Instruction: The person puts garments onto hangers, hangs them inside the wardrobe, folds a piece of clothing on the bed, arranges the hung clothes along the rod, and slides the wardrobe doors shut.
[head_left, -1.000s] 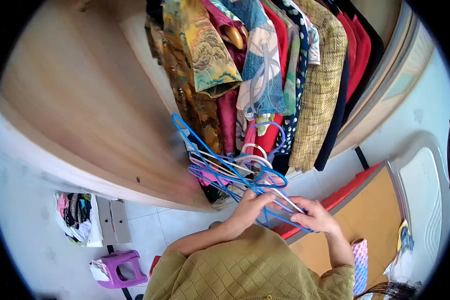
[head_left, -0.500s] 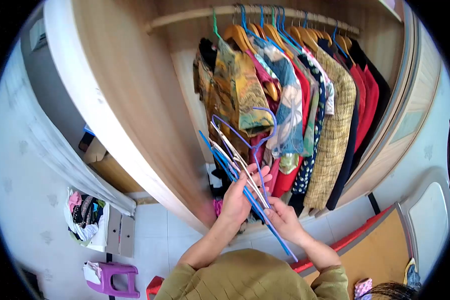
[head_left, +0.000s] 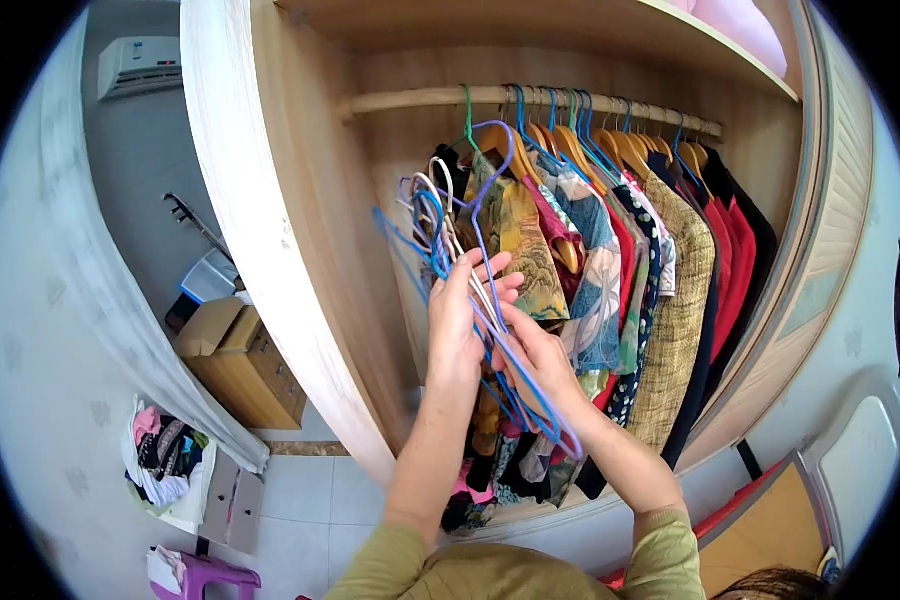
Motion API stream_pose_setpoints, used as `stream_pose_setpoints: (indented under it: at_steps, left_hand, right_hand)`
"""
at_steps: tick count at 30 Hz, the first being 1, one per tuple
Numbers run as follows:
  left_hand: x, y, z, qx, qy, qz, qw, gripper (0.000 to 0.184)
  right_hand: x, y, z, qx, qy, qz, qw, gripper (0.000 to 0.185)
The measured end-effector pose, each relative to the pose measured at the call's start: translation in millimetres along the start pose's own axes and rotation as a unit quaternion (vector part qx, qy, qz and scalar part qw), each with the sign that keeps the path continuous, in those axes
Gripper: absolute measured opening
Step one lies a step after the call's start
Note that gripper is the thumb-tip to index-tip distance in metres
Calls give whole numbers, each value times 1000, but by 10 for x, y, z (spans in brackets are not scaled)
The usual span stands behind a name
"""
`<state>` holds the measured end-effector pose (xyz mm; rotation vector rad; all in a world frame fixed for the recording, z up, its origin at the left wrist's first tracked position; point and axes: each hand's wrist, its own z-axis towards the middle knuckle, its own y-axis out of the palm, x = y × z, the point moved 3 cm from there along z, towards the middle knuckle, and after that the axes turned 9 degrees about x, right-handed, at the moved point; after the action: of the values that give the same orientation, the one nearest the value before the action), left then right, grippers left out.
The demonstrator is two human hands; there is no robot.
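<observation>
While the left hand (head_left: 456, 320), fingers (head_left: 492, 266) loosely extended, cradles a bundle of blue, purple and white hangers (head_left: 484, 302), the right hand (head_left: 542, 366) grasps their lower part. The hangers slant, hooks (head_left: 511, 143) uppermost, in front of garments (head_left: 600, 255) hung on the wooden rail (head_left: 420, 99).

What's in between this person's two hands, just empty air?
No: the head view shows a bundle of blue, purple and white hangers between the left hand and the right hand.
</observation>
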<state>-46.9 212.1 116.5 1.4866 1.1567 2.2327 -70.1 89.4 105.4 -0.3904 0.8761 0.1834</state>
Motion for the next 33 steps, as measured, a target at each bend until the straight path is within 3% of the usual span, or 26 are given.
stream_pose_setpoints:
  at_steps: [2,6,9,10,14,20,24,27,33]
  left_hand:
    - [26,-25,134,-34,-20,23,999,35]
    - [66,-9,369,-53,-38,28,998,32]
    - [141,104,520,-71,-31,27,997,30]
    - [188,150,572,-74,-26,45,996,29]
    - [374,341,945,-102,-24,55,993,25]
    - [665,464,1600,-141,-11,46,989,23]
    - [779,517,1962,-125,-22,57,990,24]
    - [878,587,2140,-118,-36,61,990,25]
    - [935,623,2216,-137,-47,48,988,26]
  right_hand:
    - [32,-18,79,1,20,46,999,36]
    - [295,-20,387,40,-56,83,994,36]
    - [187,-164,543,-12,36,104,994,35]
    - [255,-154,630,-23,2,119,993,33]
    - [45,-216,1004,-32,19,158,987,38]
    - [-21,-129,1706,82,-117,-30,989,46]
    - [-135,-113,2004,97,-126,-50,986,45]
    - [-324,-188,2054,28,4,16,999,45]
    - [-259,-250,2223,-6,42,80,996,45]
